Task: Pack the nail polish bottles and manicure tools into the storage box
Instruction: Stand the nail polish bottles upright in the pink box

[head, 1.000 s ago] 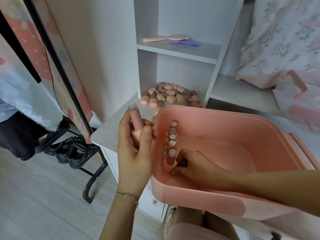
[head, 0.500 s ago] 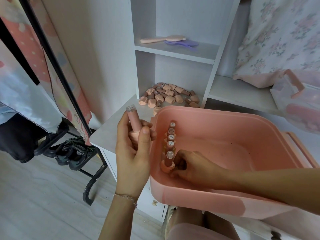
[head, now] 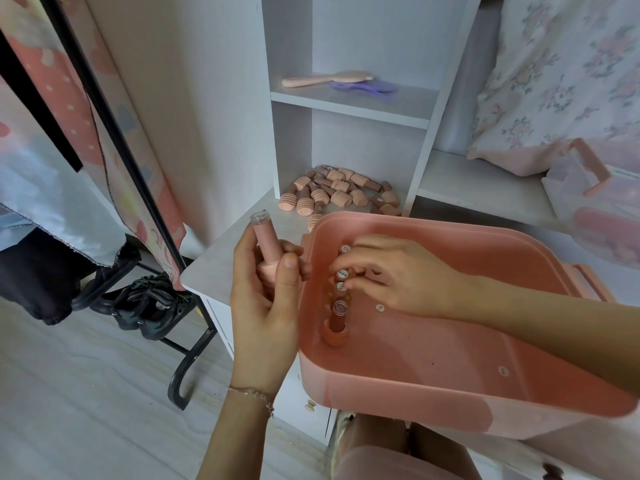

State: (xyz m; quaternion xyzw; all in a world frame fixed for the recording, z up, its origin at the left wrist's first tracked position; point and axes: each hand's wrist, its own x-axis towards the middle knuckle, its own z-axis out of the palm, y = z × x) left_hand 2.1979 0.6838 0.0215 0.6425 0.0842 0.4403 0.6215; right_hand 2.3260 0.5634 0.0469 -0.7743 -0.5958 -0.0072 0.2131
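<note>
A pink storage box [head: 450, 403] sits on the white desk in front of me. Several nail polish bottles [head: 338, 308] stand cap down in a row along its left wall. My left hand [head: 266, 306] is beside the box, outside it, shut on an upside-down pink nail polish bottle [head: 265, 239]. My right hand [head: 391, 271] reaches into the box, with its fingertips on the tops of the middle bottles in the row; whether it grips one I cannot tell. A pile of loose nail polish bottles [head: 341, 194] lies in the lower shelf nook behind the box.
A pink hairbrush [head: 325, 79] and a purple comb [head: 367, 87] lie on the upper shelf. A clear lid with a pink handle [head: 588, 188] rests at the right, below a floral pillow [head: 561, 71]. A black clothes rack [head: 114, 140] and shoes [head: 145, 303] stand at the left.
My right hand has let go of the nearest bottle at the box's front and moved up the row onto the tops of the middle bottles. My left hand has kept its bottle.
</note>
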